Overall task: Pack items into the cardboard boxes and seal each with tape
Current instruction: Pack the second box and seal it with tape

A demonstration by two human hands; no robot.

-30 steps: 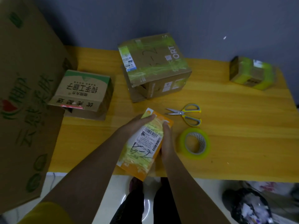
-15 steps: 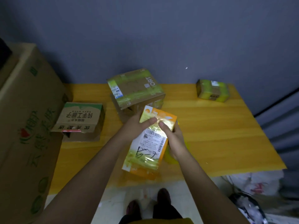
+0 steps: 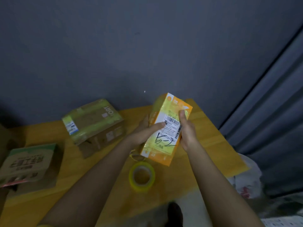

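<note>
The small orange box (image 3: 165,128) sits right of centre in the frame, lifted clear of the yellow table (image 3: 213,145) and tilted, its labelled face turned up toward the camera. Glossy tape already wraps it, so the surface probably feels slick; it looks light and stiff, a carton that two hands carry with ease. The long side edges seem the safest place to take hold, where the cardboard resists crushing.

The left hand (image 3: 144,133) cups the box's left side from beneath, thumb laid across the shipping label. The right hand (image 3: 186,128) grips the right edge, thumb pressed up on the taped face. Both hands are closed around the box.

Just below it in the frame lies the roll of yellow tape (image 3: 141,176) on the table, with the handles of the scissors (image 3: 136,155) partly hidden under the box's lower corner. Left of centre stands a larger taped cardboard box (image 3: 93,123), and at the lower left edge a green-topped carton (image 3: 27,164).

Compared with a second ago, the box has risen from near the table's front edge and moved rightward and higher in the frame, the camera has tipped up to show more wall, and the small taped parcel at the far right is now out of sight behind it.
</note>
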